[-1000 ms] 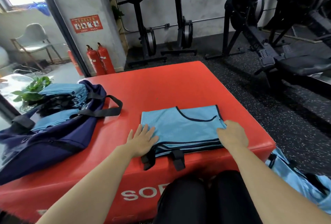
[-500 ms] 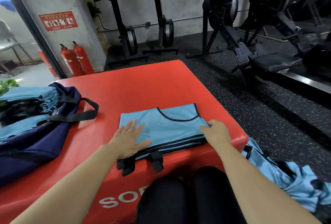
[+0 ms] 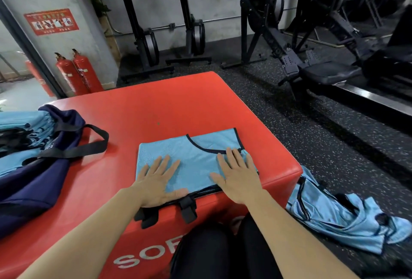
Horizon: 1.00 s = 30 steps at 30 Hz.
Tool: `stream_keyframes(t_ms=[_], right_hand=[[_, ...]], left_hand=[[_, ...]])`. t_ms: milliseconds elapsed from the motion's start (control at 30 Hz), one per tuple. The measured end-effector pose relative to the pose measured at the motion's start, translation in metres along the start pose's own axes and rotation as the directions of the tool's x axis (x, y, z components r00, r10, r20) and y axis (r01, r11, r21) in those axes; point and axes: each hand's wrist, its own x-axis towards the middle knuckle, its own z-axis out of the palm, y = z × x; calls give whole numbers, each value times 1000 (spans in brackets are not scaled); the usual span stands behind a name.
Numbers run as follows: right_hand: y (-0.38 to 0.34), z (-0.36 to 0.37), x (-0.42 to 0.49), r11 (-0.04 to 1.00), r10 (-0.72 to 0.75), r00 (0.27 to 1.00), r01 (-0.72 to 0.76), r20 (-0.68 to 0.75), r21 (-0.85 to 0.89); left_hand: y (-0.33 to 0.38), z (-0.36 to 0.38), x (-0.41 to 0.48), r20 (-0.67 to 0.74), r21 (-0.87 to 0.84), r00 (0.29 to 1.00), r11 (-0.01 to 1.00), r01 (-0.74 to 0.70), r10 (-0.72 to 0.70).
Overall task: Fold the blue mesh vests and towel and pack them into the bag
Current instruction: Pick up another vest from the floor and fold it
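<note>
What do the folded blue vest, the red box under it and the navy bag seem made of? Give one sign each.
Folded vest: seemingly synthetic mesh, matte; fine grainy weave.
Red box: probably vinyl over foam; sheen, rounded edges.
Navy bag: likely nylon cloth; slumped, creased.

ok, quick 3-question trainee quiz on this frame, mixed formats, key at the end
1. True or false: the left hand and right hand both press flat on the folded vest on the red box.
2. Where do the unfolded vests lie? A: on the floor right of the box. B: on a rowing machine. C: over the fire extinguishers.
3. Fill in: the navy bag, with folded blue cloth in it, sits to the person's ____.
Key: 1 true; 2 A; 3 left.
</note>
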Motion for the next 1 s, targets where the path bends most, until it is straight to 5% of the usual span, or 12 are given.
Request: stream_keyframes(t_ms=[200,533,667,767,867,1000], right_hand=[[4,4,4,1000,6,1000,-6,24,-20],[25,10,7,997,-43,999,43,2,-58],[22,1,2,996,-19,998,24,-53,88],[30,-8,-3,944,283,873,-181,-398,274],[41,-17,-3,779,617,751,-542,-234,317],[42,-25,5,739,639,769,-611,-8,284]], left_hand=[[3,-17,15,-145,-58,989,998,-9,1],[29,-23,48,47,-19,997,998,-53,54],[29,-23,47,60,-20,997,998,-51,52],[26,-25,45,60,-15,996,998,-64,65],[24,-25,42,65,-17,995,997,-75,75],[24,-25,41,67,-17,995,997,-71,72]])
